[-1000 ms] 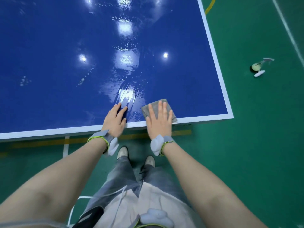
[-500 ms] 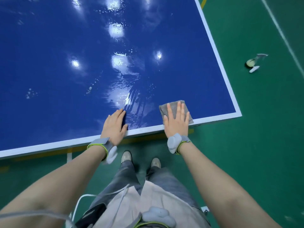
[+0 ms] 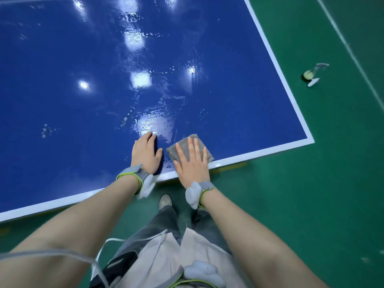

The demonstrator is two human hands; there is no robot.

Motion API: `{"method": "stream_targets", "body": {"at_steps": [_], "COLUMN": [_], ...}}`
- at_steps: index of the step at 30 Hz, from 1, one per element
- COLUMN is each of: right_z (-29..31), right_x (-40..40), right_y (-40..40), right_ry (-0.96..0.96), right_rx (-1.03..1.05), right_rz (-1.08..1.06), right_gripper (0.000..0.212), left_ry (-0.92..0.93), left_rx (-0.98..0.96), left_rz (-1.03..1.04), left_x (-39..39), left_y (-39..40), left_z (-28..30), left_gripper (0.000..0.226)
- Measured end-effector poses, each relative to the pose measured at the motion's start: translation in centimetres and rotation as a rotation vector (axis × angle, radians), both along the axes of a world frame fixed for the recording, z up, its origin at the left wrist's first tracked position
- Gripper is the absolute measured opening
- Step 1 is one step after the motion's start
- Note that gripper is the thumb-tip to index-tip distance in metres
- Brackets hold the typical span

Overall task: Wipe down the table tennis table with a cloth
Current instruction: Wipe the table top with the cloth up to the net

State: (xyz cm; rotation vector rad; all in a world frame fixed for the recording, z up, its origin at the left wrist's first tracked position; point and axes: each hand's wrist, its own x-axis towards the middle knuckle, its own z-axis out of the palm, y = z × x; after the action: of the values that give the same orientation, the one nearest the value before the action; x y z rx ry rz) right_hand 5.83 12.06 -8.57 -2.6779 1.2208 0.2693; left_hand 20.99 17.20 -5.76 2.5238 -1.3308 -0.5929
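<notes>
Floor: green sports flooring (image 3: 311,183) with pale painted lines, beside and below the desk; a small pale object (image 3: 311,75) lay on it well apart from the desk, too small to identify.
Desk: blue table tennis top (image 3: 83,59) with a white border line, glossy, mirrored ceiling lights; wet streaks and droplets showed just beyond the fingertips, drier-looking blue toward the left.
Cloth: grey folded cloth (image 3: 182,144), lay flat on the desk just inside the near white edge, well left of the near right corner.
Right hand: right hand (image 3: 192,165) pressed flat on the cloth, fingers straight and slightly spread, nothing gripped; heel of the palm reached over the desk edge.
Left hand: left hand (image 3: 145,153) rested flat on the bare blue surface just beside the cloth, fingers straight and together, held nothing.
Wrists: grey bands with yellow-green trim on both.
Step in hand, as judged: wiping along the near edge.
Doing it well: keep the palm flat for even pressure; overlap passes; carry strokes over the white border; use the left hand as a brace only; turn the cloth if soaked.
Risk: smearing water rather than lifting it.
</notes>
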Motion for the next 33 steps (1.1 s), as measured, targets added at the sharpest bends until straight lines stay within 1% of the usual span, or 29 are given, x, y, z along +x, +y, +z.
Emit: {"method": "stream_targets", "body": {"at_steps": [2, 3, 7, 10, 13, 14, 16, 20, 25, 26, 30, 33], "right_z": [0.0, -0.1, 0.3, 0.8, 0.6, 0.5, 0.4, 0.3, -0.3, -0.2, 0.0, 0.3], "right_x": [-0.7, -1.1, -2.6, -2.4, -0.4, 0.4, 2.1, 4.6, 3.7, 3.3, 2.4, 1.0], "right_y": [-0.8, -1.4, -3.8, -4.7, -3.6, -3.0, -1.7, 0.9, 0.4, 0.0, -1.7, -3.6], "right_ry": [-0.003, -0.001, -0.002, 0.08, 0.061, 0.043, 0.021, -0.019, -0.002, 0.006, 0.003, 0.033], "right_rx": [-0.015, -0.024, -0.071, 0.008, -0.034, -0.068, -0.073, -0.023, -0.055, -0.054, -0.054, -0.017], "right_rz": [0.034, 0.013, -0.214, -0.31, -0.367, -0.372, -0.349, -0.206, -0.084, -0.103, -0.291, -0.319], "right_gripper": [0.056, 0.055, 0.056, 0.055, 0.054, 0.056, 0.059, 0.059, 0.056, 0.055, 0.056, 0.06], "left_ry": [-0.019, -0.026, -0.025, 0.002, 0.017, 0.021, 0.033, 0.043, 0.049, 0.054, 0.082, 0.101], "left_rx": [-0.008, -0.007, -0.012, -0.029, -0.046, -0.046, -0.041, -0.048, -0.055, -0.052, -0.038, -0.041], "left_rz": [-0.027, -0.041, -0.05, -0.04, -0.042, -0.044, -0.05, -0.078, -0.12, -0.129, -0.148, -0.146], "left_x": [0.7, 1.1, 2.7, 3.7, 4.1, 4.2, 4.4, 4.7, 5.1, 5.1, 5.5, 5.5], "left_y": [-0.3, -0.4, -0.6, -0.9, -1.2, -1.3, -1.3, -1.2, -0.7, -0.7, -0.5, -0.5], "left_z": [0.1, 0.0, -0.1, -0.2, -0.4, -0.4, -0.5, -0.6, -0.7, -0.6, -0.4, -0.4], "left_gripper": [0.052, 0.052, 0.053, 0.055, 0.056, 0.056, 0.058, 0.059, 0.059, 0.059, 0.057, 0.056]}}
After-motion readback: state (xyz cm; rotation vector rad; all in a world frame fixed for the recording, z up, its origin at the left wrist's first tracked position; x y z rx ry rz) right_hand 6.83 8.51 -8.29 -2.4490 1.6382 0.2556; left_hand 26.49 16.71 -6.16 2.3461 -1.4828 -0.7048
